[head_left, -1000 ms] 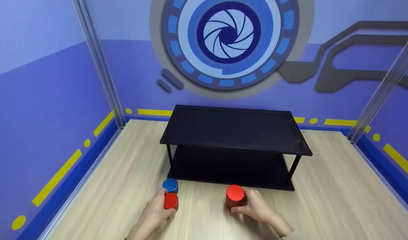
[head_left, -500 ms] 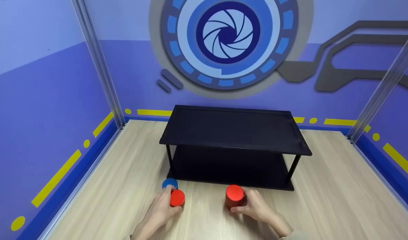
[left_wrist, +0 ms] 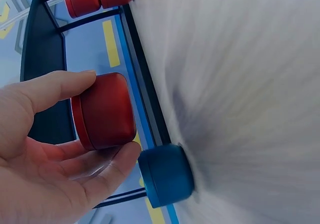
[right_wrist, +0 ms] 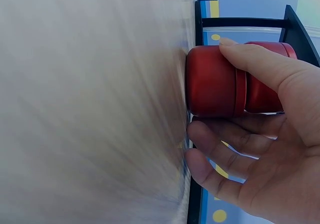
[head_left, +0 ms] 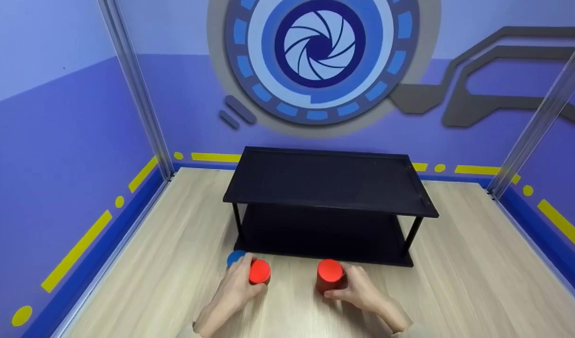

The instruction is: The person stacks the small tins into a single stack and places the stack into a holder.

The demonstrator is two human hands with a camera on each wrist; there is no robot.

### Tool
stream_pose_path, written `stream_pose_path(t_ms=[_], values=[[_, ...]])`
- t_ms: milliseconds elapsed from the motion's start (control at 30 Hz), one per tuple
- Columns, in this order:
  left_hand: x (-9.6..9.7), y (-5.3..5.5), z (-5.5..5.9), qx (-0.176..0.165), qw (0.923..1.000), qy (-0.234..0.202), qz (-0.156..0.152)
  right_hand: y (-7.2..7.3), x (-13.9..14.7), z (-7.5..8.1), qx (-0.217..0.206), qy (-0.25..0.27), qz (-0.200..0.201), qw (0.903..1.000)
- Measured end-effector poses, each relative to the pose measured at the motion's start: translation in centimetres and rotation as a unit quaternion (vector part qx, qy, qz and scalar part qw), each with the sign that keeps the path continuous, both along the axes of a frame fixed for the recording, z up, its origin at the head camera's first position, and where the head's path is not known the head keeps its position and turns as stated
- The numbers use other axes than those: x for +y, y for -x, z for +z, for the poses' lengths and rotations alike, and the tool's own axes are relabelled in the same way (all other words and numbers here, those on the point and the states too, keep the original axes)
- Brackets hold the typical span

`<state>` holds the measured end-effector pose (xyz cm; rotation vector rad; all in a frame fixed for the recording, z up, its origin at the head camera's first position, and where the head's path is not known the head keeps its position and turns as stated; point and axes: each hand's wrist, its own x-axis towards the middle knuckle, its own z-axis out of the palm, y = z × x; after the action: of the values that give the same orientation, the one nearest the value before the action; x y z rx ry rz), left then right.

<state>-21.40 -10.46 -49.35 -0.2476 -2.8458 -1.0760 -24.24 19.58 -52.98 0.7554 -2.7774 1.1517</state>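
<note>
My left hand pinches a small round red lidded tin between thumb and fingers. In the left wrist view that red tin is up off the table. A blue tin stands on the table just beyond my left fingers; in the head view the hand partly covers this blue tin. Over to the right, my right hand grips two stacked red tins. The right wrist view shows the lower tin on the table and the upper tin on top of it.
A black two-tier shelf stands behind the tins, its lower tier close to both hands. The light wood table runs out to blue and purple walls at the back and sides.
My left hand has lifted the red tin and carried it rightward and slightly away, off from beside the blue tin. My right hand and its stacked tins have stayed put.
</note>
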Motion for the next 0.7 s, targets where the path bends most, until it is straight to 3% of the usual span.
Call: stream_pose_path(t_ms=[700], values=[[3.1,1.1,1.1,0.054,0.9972,0.027,-0.045,0.1,0.1,-0.1,-0.015,0.007,0.001,0.9999]])
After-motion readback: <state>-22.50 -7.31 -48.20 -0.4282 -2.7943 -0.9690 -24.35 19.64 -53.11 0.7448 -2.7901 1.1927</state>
